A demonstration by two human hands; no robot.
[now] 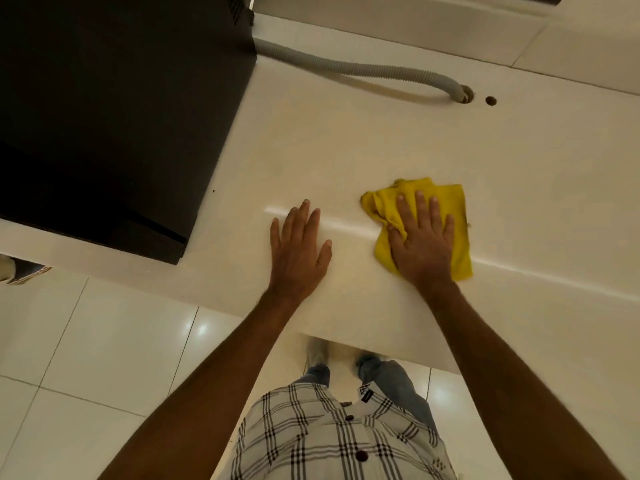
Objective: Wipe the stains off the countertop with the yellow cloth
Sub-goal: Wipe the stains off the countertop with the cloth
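A crumpled yellow cloth (446, 202) lies on the cream countertop (311, 150), right of centre. My right hand (420, 240) presses flat on the cloth with its fingers spread, covering the cloth's middle. Flat on the bare countertop to the left of the cloth rests my left hand (299, 245), fingers apart and holding nothing. I cannot make out distinct stains on the pale surface; a tiny dark speck (213, 191) sits near the black appliance.
A large black appliance (114, 116) fills the counter's left side. A grey corrugated hose (363, 69) runs from behind it into a hole (465, 95), beside a second small hole (490, 100). The counter's front edge (346, 336) is close to my body, with white floor tiles (104, 341) below.
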